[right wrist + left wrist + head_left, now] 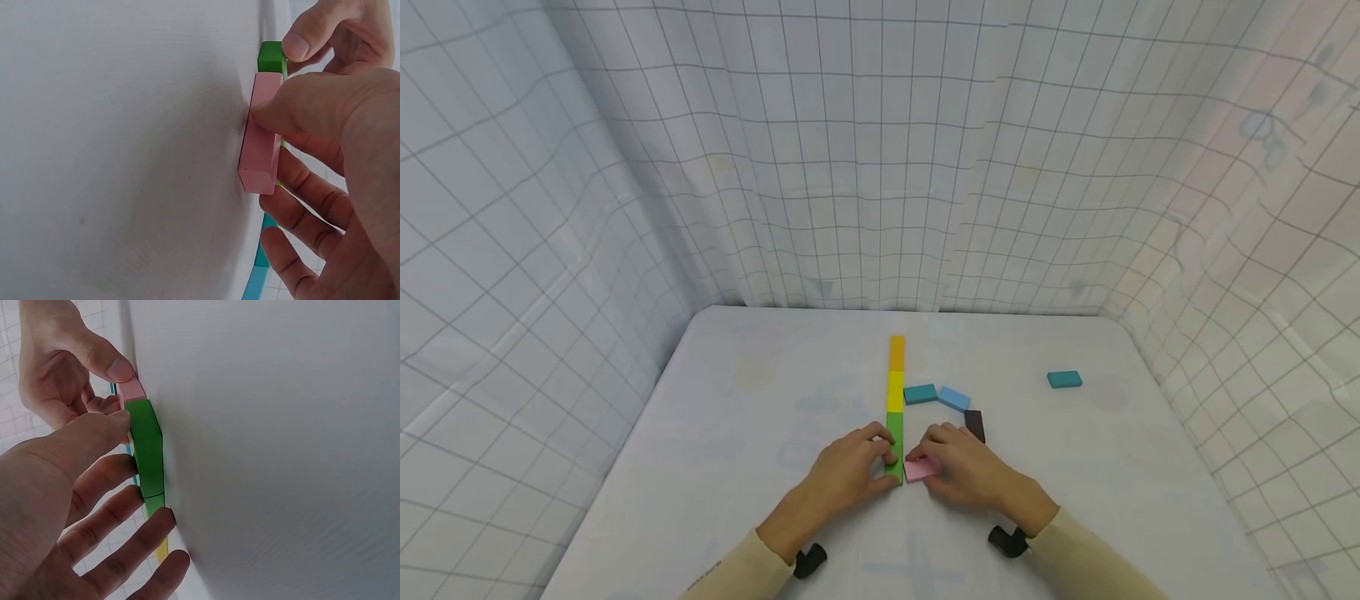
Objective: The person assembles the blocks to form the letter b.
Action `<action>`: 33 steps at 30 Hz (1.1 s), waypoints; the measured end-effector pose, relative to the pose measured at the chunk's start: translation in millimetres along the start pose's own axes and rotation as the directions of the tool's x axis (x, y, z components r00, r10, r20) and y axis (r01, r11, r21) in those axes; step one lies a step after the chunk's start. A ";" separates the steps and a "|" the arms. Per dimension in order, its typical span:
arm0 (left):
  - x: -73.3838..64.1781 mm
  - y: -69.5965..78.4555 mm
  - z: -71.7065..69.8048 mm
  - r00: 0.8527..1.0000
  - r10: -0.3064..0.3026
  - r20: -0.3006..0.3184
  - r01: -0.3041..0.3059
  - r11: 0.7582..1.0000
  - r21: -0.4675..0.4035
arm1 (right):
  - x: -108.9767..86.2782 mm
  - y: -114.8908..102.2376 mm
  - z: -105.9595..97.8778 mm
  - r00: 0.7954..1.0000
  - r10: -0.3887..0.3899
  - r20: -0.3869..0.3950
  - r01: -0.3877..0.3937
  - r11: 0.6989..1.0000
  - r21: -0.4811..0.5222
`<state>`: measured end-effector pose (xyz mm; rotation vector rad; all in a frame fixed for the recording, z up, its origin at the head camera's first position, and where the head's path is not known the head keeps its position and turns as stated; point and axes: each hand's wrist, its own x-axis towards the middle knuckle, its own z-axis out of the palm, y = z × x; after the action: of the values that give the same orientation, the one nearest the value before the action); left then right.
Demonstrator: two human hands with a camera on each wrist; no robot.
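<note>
A column of flat rectangular blocks runs away from me in the head view: two green blocks [895, 427] nearest, then a yellow block [896, 392] and an orange block [897, 353]. My left hand [848, 468] holds the nearest green block [149, 456], thumb by its near end and fingertips along it. A pink block [919, 470] lies against the column's right side near its bottom. My right hand [958, 467] pinches it between thumb and fingers; in the right wrist view the pink block [261, 147] meets the green one. A dark block [975, 425] is partly hidden beyond my right hand.
A teal block [920, 394] touches the yellow block, with a light blue block [954, 398] angled beside it toward the dark one. Another teal block [1064, 380] lies apart on the white table [737, 400]. Grid-patterned cloth [865, 167] encloses the back and sides.
</note>
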<state>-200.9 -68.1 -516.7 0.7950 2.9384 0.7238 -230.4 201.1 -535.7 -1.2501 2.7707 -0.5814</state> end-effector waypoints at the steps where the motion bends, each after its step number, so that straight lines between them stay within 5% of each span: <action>1: 0.1 -0.1 0.3 1.000 -0.001 0.000 0.001 1.000 0.001 | -0.1 -0.5 -0.3 1.000 0.000 0.000 0.000 1.000 0.003; 33: -0.7 2.3 -1.2 1.000 -0.013 0.009 0.013 1.000 -0.002 | -0.7 -2.2 -2.5 1.000 0.012 0.013 -0.012 1.000 0.006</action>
<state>-199.4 -67.2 -514.7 0.7764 2.9318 0.7206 -228.9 201.1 -532.6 -1.2313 2.7615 -0.5779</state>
